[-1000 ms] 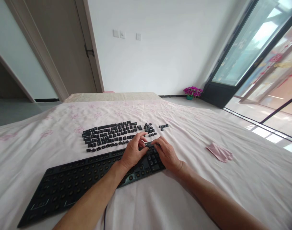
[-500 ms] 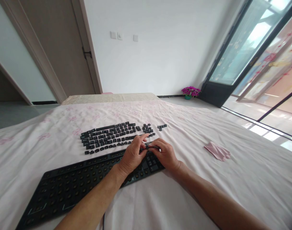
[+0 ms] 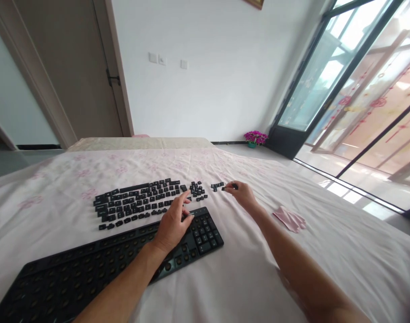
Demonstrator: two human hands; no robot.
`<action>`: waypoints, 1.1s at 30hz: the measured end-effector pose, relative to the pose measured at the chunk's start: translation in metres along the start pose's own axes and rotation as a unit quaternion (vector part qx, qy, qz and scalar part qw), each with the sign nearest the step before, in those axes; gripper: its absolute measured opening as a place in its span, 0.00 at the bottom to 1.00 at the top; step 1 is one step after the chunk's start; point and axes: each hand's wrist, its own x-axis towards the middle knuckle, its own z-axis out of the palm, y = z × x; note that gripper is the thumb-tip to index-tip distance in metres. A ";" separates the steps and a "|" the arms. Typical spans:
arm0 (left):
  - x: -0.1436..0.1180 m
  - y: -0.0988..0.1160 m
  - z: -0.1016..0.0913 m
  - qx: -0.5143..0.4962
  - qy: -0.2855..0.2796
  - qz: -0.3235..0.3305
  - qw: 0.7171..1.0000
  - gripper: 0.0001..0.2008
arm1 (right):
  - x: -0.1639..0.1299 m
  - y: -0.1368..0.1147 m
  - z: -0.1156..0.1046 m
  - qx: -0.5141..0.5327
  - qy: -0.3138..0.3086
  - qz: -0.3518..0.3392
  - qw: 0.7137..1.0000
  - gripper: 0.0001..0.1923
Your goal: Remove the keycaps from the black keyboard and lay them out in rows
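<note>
A black keyboard [image 3: 100,262] lies slanted on the cloth. Most of it is stripped to bare key seats, while keycaps still sit in the number pad [image 3: 205,233] at its right end. Above its right part hovers my left hand [image 3: 174,222], forefinger and thumb apart, with no object clearly seen in it. Farther out to the right, my right hand [image 3: 241,194] pinches a small black keycap [image 3: 224,189] at the cloth, beside a little group of keycaps [image 3: 216,185]. Another dark piece shows at its fingers, too small to name.
Rows of loose black keycaps [image 3: 137,199] lie beyond the keyboard, with a smaller cluster [image 3: 197,190] to their right. A pink cloth [image 3: 290,219] rests on the white flowered bedspread [image 3: 252,269] at the right.
My right hand has left the number pad and moved right and outward to the small keycap group. My left hand stays over the keyboard, its fingers more spread. The view has shifted slightly.
</note>
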 end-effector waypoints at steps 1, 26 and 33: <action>0.000 -0.001 0.000 0.003 -0.005 0.002 1.000 0.33 | 0.009 0.007 -0.003 -0.003 -0.009 0.013 1.000 0.12; 0.001 0.000 0.000 0.052 -0.036 0.027 0.998 0.20 | 0.046 0.046 0.028 -0.018 -0.058 0.032 0.998 0.13; 0.002 0.000 0.000 0.049 -0.034 0.027 0.998 0.19 | 0.040 0.038 0.026 0.009 -0.032 0.033 0.999 0.10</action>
